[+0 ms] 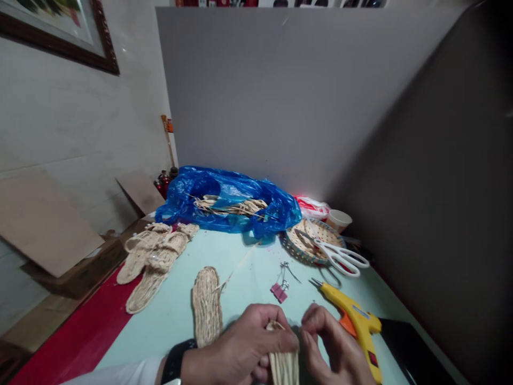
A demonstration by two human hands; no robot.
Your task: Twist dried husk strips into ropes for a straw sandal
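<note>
My left hand [256,339] pinches a pale woven straw strip [284,366] between thumb and fingers, low in the middle of the view. The strip's top end folds over near the thumb, and its lower end runs out of the frame. Just to its right, my right hand [334,345] is closed in a pinch, thumb against fingertips. Whatever it holds is too small to make out. A braided straw sole [207,305] lies beside my left wrist, with a loose strand at its right edge. The yellow hot glue gun [358,318] rests behind my right hand.
A blue plastic bag [240,182] of straw strands [236,206] lies at the back. Straw sandals [156,256] are on the left. White-handled scissors [340,256] rest on a round basket [294,246] near a paper cup [339,219]. Pink binder clips [279,292] lie mid-table. A grey panel [280,96] stands behind.
</note>
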